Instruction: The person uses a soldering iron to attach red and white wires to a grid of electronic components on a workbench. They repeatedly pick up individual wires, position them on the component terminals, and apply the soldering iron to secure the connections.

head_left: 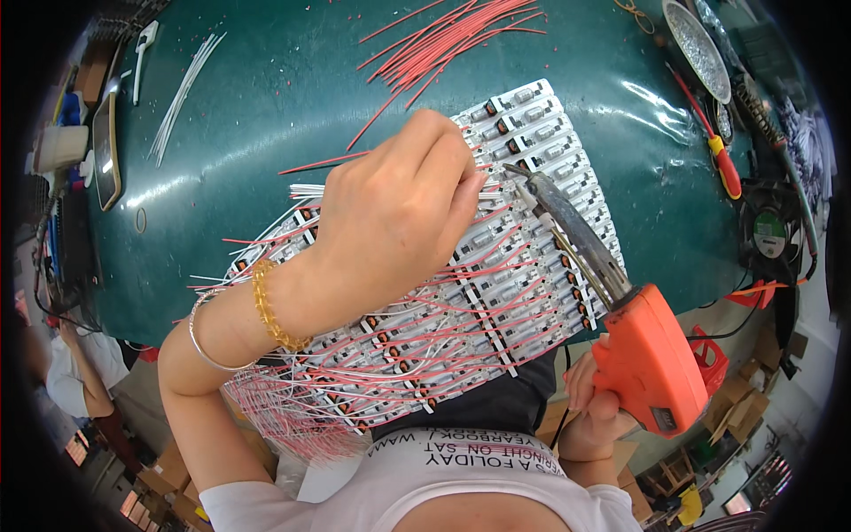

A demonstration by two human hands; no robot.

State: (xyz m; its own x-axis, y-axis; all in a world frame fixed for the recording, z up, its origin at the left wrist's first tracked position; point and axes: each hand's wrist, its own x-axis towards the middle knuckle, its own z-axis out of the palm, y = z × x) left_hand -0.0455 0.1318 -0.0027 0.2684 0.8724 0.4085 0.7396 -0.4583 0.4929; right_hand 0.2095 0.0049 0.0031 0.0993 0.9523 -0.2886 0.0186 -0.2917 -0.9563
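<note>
My right hand (596, 401) is wrapped round the handle of an orange soldering gun (651, 359). Its long metal tip reaches up and left onto a panel of small white circuit boards (510, 239) with silver and black parts. Close to that tip, my left hand (399, 199) is closed in a pinch over the panel. A thin red wire (324, 164) runs in under this hand, and a bit of red shows by the fingertips. Many red and white wires (301, 426) trail from the panel's lower left rows and hang over the table's near edge.
Loose red wires (461, 40) lie at the far middle of the green table (257, 97). White wires (184, 97) and a phone (106, 151) are at the left. A red-and-yellow screwdriver (725, 168), a silver dish (698, 49) and a black fan (769, 232) are at the right.
</note>
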